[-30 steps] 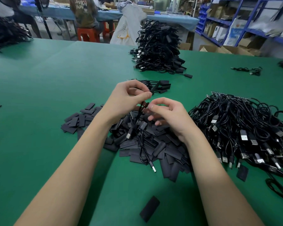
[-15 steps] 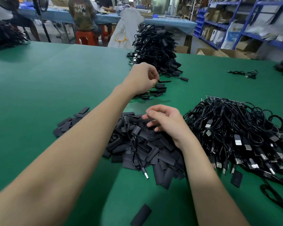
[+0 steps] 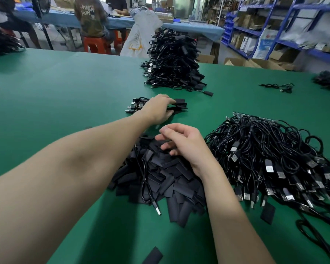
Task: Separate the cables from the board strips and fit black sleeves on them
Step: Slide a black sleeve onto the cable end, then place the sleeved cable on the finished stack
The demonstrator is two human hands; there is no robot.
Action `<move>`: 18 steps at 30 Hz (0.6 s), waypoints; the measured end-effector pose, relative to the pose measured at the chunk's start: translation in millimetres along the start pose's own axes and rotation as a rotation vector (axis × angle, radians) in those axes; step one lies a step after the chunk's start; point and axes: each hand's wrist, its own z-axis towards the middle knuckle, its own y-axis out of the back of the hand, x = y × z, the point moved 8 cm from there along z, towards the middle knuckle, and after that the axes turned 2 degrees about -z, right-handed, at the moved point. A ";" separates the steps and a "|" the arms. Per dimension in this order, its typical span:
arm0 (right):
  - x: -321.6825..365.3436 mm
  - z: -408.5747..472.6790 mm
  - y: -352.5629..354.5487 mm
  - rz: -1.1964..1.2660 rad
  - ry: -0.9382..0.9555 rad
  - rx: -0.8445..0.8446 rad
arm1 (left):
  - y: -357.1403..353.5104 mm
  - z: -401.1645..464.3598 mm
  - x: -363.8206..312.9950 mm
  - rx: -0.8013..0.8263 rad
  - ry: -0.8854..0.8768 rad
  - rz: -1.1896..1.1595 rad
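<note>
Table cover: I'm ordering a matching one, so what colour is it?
Plain dark green, with no pattern; the table cover shows best in the head view, the only one.

Pretty bright, even overhead indoor light, no harsh glare. The green table (image 3: 65,96) only gets soft shadows, mostly a darker patch under the forearms at the bottom center. Wide-angle lens bends things hard toward the edges, so the blue shelving (image 3: 274,25) at upper right leans and smears. Background at the top is soft, and the cable pile (image 3: 274,159) blurs toward the right edge.
</note>
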 end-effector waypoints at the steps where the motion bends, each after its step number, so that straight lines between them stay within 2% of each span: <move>1: 0.2 -0.2 -0.1 -0.003 0.001 -0.002 | 2.8 -3.4 1.0 -0.019 -0.003 -0.008; 6: 1.6 -1.0 3.9 -0.003 -0.001 -0.031 | 30.0 -28.9 1.3 -0.172 0.018 -0.145; 11: 3.6 -2.1 5.1 -0.079 0.022 -0.081 | 60.0 -79.5 8.1 -0.331 0.123 -0.365; 15: 12.9 -1.6 5.2 -0.363 0.132 -0.157 | 65.9 -127.7 5.7 -0.387 0.203 -0.513; 18: 17.2 -1.7 -4.7 -0.560 0.187 -0.135 | 61.8 -148.7 10.2 -0.408 0.274 -0.512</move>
